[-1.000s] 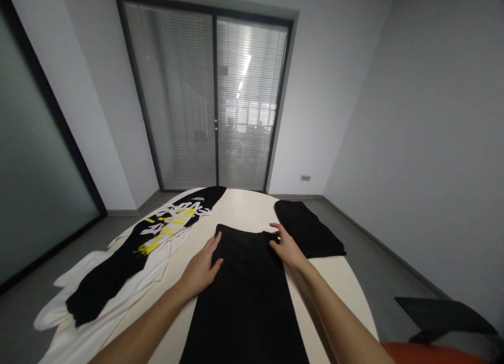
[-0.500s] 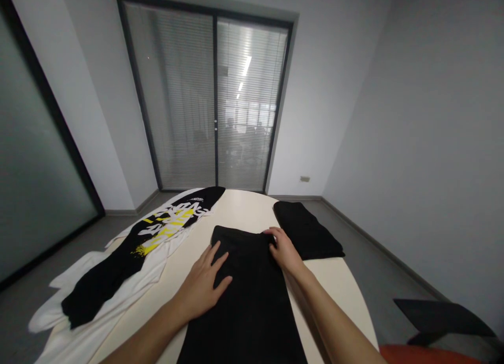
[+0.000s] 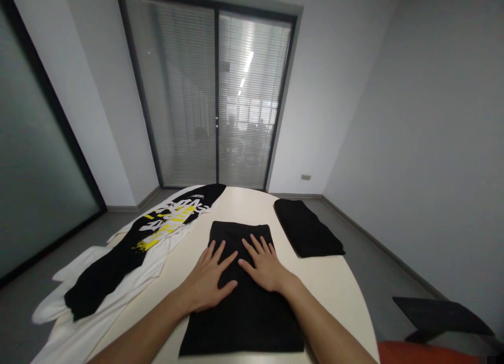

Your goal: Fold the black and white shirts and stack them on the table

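A black cloth garment (image 3: 244,322) lies flat on the cream table (image 3: 334,295), its lower edge near the front. On its left side my left hand (image 3: 210,280) rests palm down with the fingers spread. My right hand (image 3: 263,264) lies flat on its upper right part, fingers apart. Neither hand grips anything. Beyond my right hand is a folded black cloth (image 3: 309,230). To the left, a black and white shirt (image 3: 114,261) with yellow and white print is spread along the table edge, its white parts hanging over.
A dark chair part (image 3: 441,314) and a red seat (image 3: 425,353) are at the lower right, beside the table. Glass doors with blinds (image 3: 212,96) stand behind the table, with walls on both sides.
My right hand has moved left from the garment's top right corner and now lies flat on it. The garment's lower edge has come into view. My left hand has stayed nearly in place.
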Demonstrator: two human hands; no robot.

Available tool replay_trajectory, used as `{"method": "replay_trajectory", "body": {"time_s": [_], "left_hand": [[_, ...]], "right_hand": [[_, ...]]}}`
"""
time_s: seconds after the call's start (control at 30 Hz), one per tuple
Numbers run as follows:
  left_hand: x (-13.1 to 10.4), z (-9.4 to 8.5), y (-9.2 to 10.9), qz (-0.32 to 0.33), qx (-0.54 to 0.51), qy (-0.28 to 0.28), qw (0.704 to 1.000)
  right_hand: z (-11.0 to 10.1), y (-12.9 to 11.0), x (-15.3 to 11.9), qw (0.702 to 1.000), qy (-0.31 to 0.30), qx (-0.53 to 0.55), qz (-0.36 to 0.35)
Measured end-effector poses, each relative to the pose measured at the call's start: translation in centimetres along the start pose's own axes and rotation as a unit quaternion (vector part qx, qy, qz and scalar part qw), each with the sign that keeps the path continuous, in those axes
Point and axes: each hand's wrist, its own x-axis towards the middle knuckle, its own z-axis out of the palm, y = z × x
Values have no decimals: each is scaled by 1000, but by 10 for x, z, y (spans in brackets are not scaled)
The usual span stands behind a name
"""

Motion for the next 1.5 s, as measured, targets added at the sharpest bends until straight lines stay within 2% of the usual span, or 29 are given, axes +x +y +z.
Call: {"method": "replay_trajectory", "body": {"time_s": [0.1,0.17,0.27,0.33,0.43,0.5,0.57,0.67,0.83,0.97,1.1,1.2,1.3,1.4,1.5], "left_hand": [[5,3,-3,-26,4,10,1000],[14,1,-6,-38,21,50,998],[33,-4,-12,-16,37,95,995],[45,-4,-17,-3,33,76,997],[58,1,-24,-34,22,21,999],[61,4,-25,-52,23,14,998],[58,3,-22,-46,28,33,998],[45,-1,-9,2,22,48,999],[20,-1,11,55,-25,-34,998],[18,3,8,44,-25,-42,998],[25,0,0,2,3,20,1000],[24,-4,-3,-5,10,57,998],[17,-4,-6,30,-12,15,999],[13,-1,-7,26,-21,-21,999],[12,1,-7,5,-15,-17,1000]], "right_hand": [[3,-2,1,999,-32,-17,2],[0,-2,2,999,-42,-19,0],[-5,-4,0,999,-48,-22,-5],[-8,-6,-2,999,-39,-26,-10],[-7,-6,-2,999,-13,-30,11],[-4,-2,1,999,-12,-31,26],[0,4,4,999,-19,-34,29],[3,15,12,999,-7,-37,30],[-3,23,22,999,31,-28,24],[-10,19,11,999,27,-26,-9],[-6,13,1,1000,-28,-10,-3],[-2,15,5,999,-20,-26,5],[-4,19,10,999,4,-49,6],[-8,16,8,997,37,-69,-2],[-7,6,1,999,5,-34,-28]]}}
